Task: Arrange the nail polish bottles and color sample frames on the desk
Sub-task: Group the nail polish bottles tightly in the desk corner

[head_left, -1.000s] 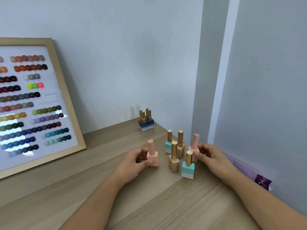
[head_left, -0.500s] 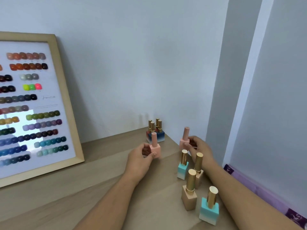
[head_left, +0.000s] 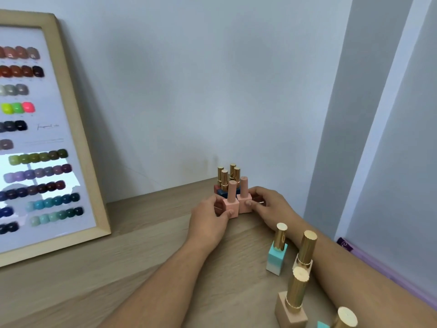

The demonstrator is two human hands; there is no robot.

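Both pink bottles, apart half a second ago, now stand side by side and touching at centre frame, just in front of the dark four-bottle cluster by the wall. Left pink bottle: matte square base, tall pink cap, upright, long axis vertical; left hand clamped on its base. Right pink bottle: same form, upright; right hand closed on its base. Lower right: teal gold-capped bottle and beige gold-capped bottle, upright on the wooden desk. Colour sample frame leans against the wall, left edge of frame.
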